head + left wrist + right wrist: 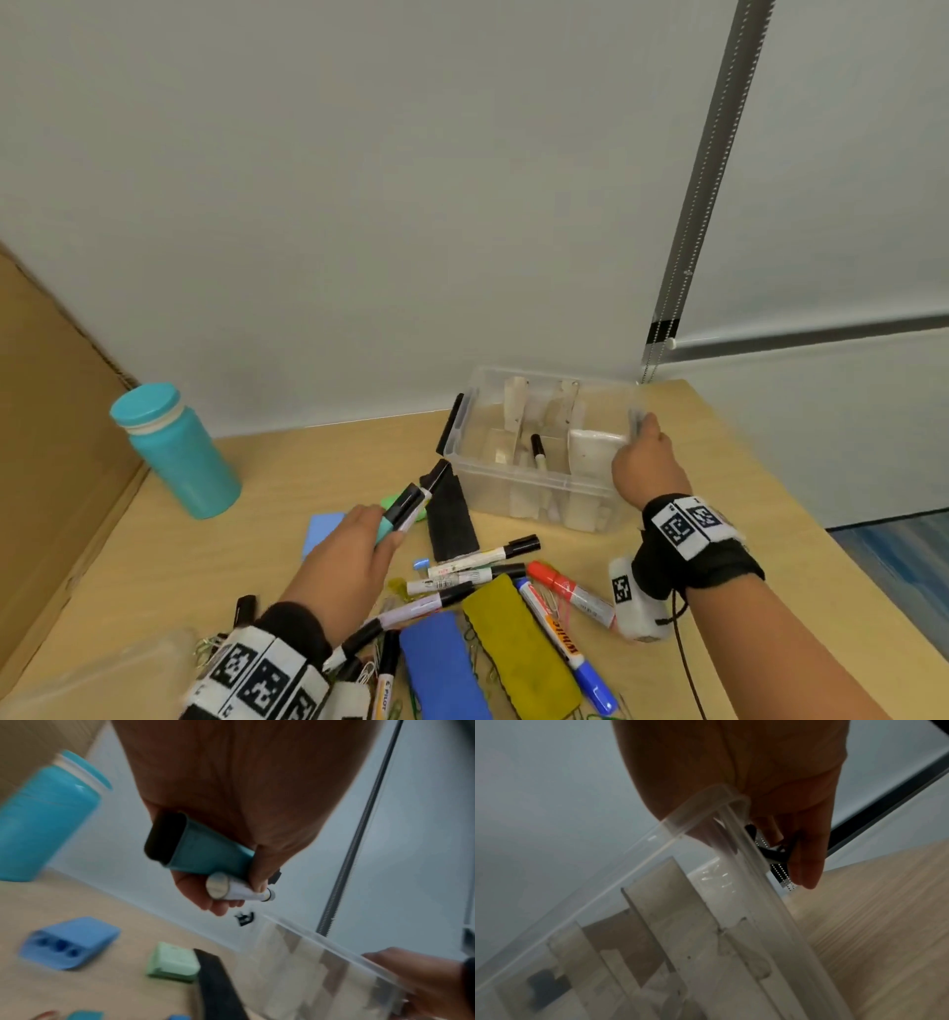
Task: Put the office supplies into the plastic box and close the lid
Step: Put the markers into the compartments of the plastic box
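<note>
The clear plastic box [518, 496] stands open at the back of the table, with card dividers and one black-capped marker [537, 450] inside. My right hand [640, 432] grips the box's right rim [706, 811], thumb inside and fingers [807, 866] outside by the black latch [775, 854]. My left hand [389, 534] holds a teal highlighter [200, 852] and a white marker [233, 890] together, lifted just left of the box. Several markers [482, 560], a blue eraser [441, 663], a yellow eraser [518, 647] and a black eraser [452, 519] lie on the table in front.
A teal bottle [174, 452] stands at the back left beside a cardboard sheet [46, 437]. A blue block [69, 943] and a green item [172, 961] lie left of the box. Something clear and flat [97, 683] sits at the near left corner. Paper clips lie scattered among the markers.
</note>
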The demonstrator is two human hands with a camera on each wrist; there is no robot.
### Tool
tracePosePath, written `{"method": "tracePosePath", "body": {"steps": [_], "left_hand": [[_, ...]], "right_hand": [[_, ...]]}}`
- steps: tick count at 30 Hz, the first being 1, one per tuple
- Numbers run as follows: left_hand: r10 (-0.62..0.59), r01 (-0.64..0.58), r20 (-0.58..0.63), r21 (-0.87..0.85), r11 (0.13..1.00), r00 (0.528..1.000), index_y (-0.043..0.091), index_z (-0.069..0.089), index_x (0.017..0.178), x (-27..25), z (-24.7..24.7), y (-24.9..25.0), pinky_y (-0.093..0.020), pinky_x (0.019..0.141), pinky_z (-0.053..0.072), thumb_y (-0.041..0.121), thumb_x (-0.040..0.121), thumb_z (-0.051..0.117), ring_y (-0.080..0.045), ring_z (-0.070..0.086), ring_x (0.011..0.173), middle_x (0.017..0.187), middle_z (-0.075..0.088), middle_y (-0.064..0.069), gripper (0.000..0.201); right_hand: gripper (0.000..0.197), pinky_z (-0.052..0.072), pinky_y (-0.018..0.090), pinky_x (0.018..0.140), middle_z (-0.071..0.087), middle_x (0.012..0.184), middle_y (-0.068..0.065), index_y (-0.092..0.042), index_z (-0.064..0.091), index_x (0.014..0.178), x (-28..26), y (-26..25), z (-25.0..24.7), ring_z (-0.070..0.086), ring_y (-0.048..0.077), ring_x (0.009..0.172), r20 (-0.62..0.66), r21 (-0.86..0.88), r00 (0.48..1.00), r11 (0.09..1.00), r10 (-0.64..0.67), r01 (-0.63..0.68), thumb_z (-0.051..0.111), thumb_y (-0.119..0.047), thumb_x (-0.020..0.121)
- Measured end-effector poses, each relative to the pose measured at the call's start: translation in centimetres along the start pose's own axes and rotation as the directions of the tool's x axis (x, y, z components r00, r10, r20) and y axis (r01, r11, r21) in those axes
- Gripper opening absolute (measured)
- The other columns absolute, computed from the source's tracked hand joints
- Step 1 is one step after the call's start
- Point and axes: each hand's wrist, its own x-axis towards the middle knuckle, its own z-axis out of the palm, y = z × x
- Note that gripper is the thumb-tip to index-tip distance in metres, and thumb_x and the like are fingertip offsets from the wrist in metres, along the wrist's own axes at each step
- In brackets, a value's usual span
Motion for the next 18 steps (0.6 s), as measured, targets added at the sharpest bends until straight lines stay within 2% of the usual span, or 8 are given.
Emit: {"method": "tracePosePath", "body": {"steps": [2, 5, 9, 14, 16, 18], "left_hand": [[0.046, -0.046, -0.018, -0.015, 0.999, 0.999, 0.018, 0.047, 0.111, 1.3, -0.1, 2.5, -0.021, 0.068, 0.035, 0.034, 0.1, 0.035, -0.009, 0.047, 0.077, 0.09, 0.045, 0.006, 0.023], [0.07, -0.072, -0.032, -0.054, 0.996, 0.997, 0.017, 0.047, 0.123, 3.6, 0.0, 6.1, -0.019, 0.075, 0.038, 0.033, 0.1, 0.037, -0.009, 0.05, 0.086, 0.104, 0.052, 0.001, 0.03], [0.063, -0.063, -0.007, -0.03, 0.998, 0.998, 0.02, 0.031, 0.141, 7.3, 0.7, 9.2, -0.028, 0.085, 0.047, 0.03, 0.099, 0.04, -0.017, 0.059, 0.102, 0.122, 0.058, -0.003, 0.044], [-0.007, -0.01, 0.118, 0.143, 0.99, 0.993, 0.021, 0.021, 0.142, 11.6, 2.6, 11.1, -0.04, 0.084, 0.055, 0.014, 0.093, 0.05, -0.026, 0.063, 0.093, 0.111, 0.06, -0.011, 0.057], [-0.015, -0.024, 0.162, 0.238, 0.971, 0.987, 0.015, 0.018, 0.144, 12.5, 3.0, 12.0, -0.038, 0.083, 0.054, 0.008, 0.091, 0.052, -0.029, 0.063, 0.095, 0.112, 0.061, -0.014, 0.063], [-0.023, -0.031, 0.176, 0.295, 0.955, 0.984, 0.007, 0.016, 0.144, 13.0, 3.3, 12.9, -0.035, 0.076, 0.049, 0.006, 0.091, 0.051, -0.03, 0.063, 0.096, 0.111, 0.062, -0.016, 0.064]], "right_hand": [[0.066, 0.039, 0.045, 0.095, 0.023, 0.153, 0.015, -0.016, 0.005, 0.152, -0.3, -0.3, 0.2, 0.048, 0.041, 0.121, 0.028, -0.023, 1.0, 1.0, -0.006, 0.007, 0.036, -0.011, 0.094], [0.071, 0.036, 0.046, 0.103, 0.018, 0.157, 0.013, -0.017, -0.003, 0.152, -0.3, -0.9, 0.4, 0.042, 0.039, 0.129, 0.092, -0.064, 0.996, 0.998, 0.002, 0.004, 0.036, -0.013, 0.093], [0.071, 0.038, 0.044, 0.1, 0.023, 0.156, 0.011, -0.018, -0.005, 0.152, -0.5, -1.3, 0.6, 0.048, 0.037, 0.124, 0.124, -0.161, 0.992, 0.987, 0.006, 0.014, 0.034, -0.018, 0.093], [0.07, 0.039, 0.043, 0.099, 0.02, 0.157, 0.011, -0.017, -0.006, 0.152, -0.7, -1.3, 0.8, 0.049, 0.036, 0.124, 0.122, -0.196, 0.992, 0.981, 0.014, 0.01, 0.033, -0.019, 0.094], [0.07, 0.039, 0.043, 0.1, 0.018, 0.158, 0.01, -0.016, -0.006, 0.152, -0.6, -1.2, 0.9, 0.049, 0.035, 0.125, 0.124, -0.194, 0.992, 0.981, 0.008, 0.016, 0.033, -0.019, 0.094], [0.069, 0.04, 0.043, 0.098, 0.018, 0.158, 0.01, -0.016, -0.006, 0.152, -0.5, -1.2, 0.9, 0.05, 0.035, 0.124, 0.127, -0.194, 0.992, 0.981, 0.008, 0.017, 0.033, -0.02, 0.095]]}}
